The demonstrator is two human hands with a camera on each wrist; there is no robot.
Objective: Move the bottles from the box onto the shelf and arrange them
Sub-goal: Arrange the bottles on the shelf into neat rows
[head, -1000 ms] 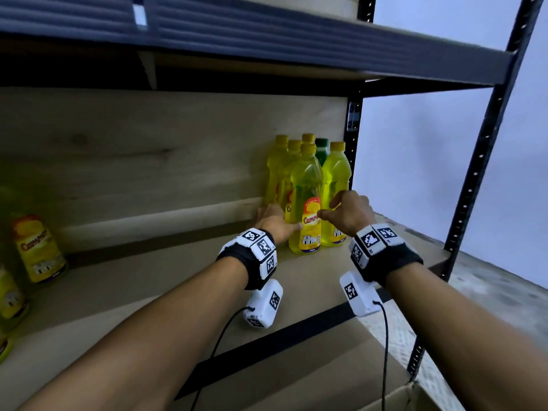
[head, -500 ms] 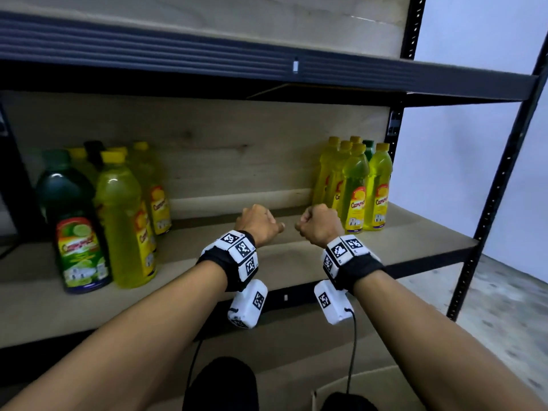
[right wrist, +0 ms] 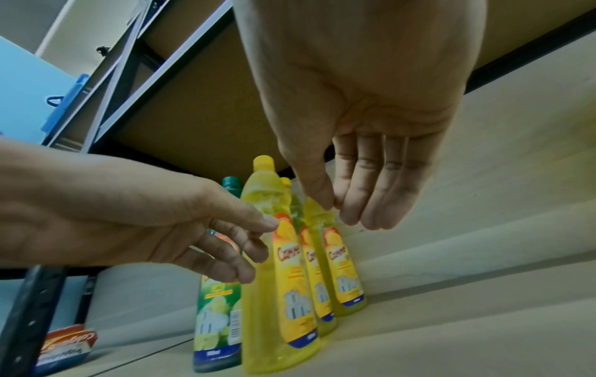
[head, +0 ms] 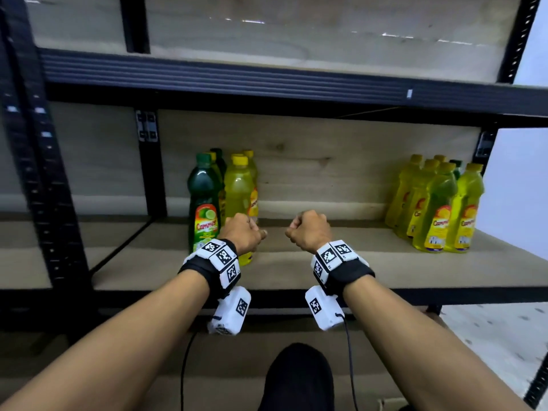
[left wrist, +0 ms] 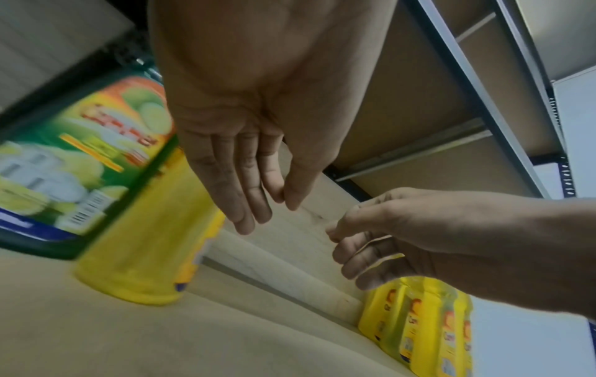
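1. Translucent yellow plastic bottles (head: 436,203) with tapered necks stand clustered at the right end of the matte wooden shelf (head: 296,268).
2. A dark green bottle (head: 204,200) stands further left.
3. Left hand (head: 243,232) and right hand (head: 310,229) hover between them, fingers loosely curled, holding nothing.

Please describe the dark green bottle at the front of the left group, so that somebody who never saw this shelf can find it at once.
On the wooden shelf board of the black metal rack stand two clusters of bottles. In the left cluster, the dark green plastic bottle stands front left. Only it shows lime slices on its label; its front neighbour is yellow.
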